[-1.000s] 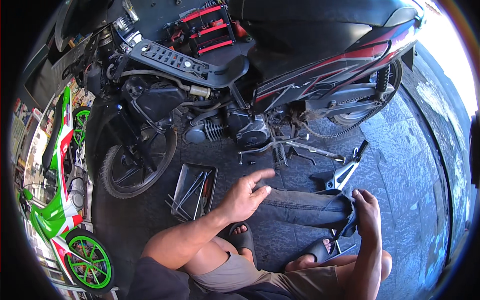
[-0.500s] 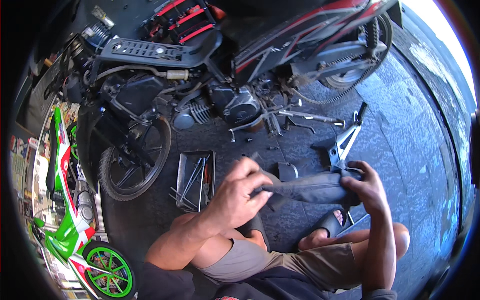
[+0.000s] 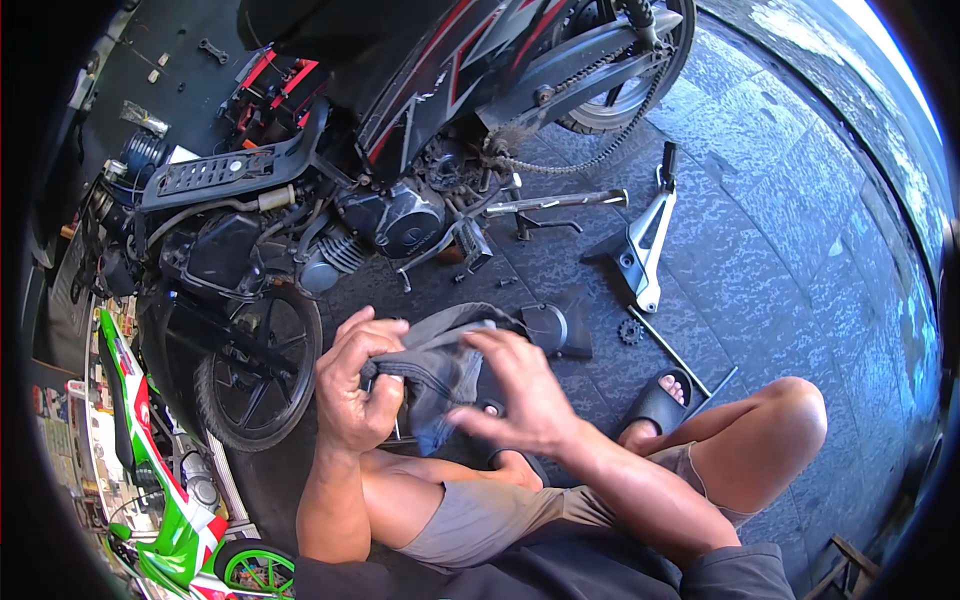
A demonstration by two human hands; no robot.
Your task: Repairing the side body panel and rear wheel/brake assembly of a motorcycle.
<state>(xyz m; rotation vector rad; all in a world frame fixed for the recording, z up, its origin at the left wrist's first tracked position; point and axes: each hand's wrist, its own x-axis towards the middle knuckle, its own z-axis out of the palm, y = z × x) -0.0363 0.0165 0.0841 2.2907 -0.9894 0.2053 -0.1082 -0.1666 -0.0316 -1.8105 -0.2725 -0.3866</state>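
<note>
At the far left, one green, white and red motorcycle is seen, with one green wheel partly cut off by the dark rim of the view. Next to it, one dark motorcycle is stood across the upper part, and both of its wheels are shown: one front wheel and one rear wheel. Behind its single perforated footboard, one red rack is partly hidden. Farther right, one grey cloth is held up off the floor, between the two hands and in front of the engine. Its bunched left part is pinched by the narrow grip of the left hand; at its right side the grip of the right hand is held wide, and whether the cloth is touched there cannot be told. To the right, one dark cover, one small toothed sprocket, one silver-and-black bracket and one thin metal bar are laid on the floor. Two dark sandals are worn, the left one partly covered.
</note>
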